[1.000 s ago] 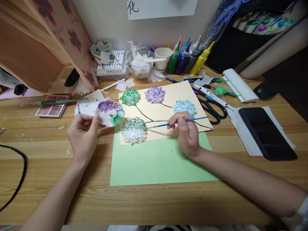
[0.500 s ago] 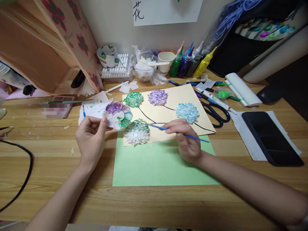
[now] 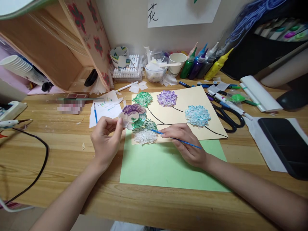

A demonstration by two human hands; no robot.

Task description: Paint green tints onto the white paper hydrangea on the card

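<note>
My left hand pinches the edge of a small clear paint palette with purple, green and blue paint in its wells. In my right hand is a thin blue paintbrush, its tip at the palette's green paint. Just below the palette lies a paper flower, green on its far part and white on its near part. It sits on a cream sheet with black drawn stems. That sheet also bears a green flower, a purple flower and a light blue flower.
Green paper lies under the cream sheet. Black scissors, markers and a phone are at the right. Paint bottles, a paper cup and a marker box stand behind. Another brush rests on paint-marked paper at left.
My right hand has brought the brush tip from beside the half-green flower leftward to the palette. The palette now overlaps that flower in view. The whole view has shifted, with things appearing farther right.
</note>
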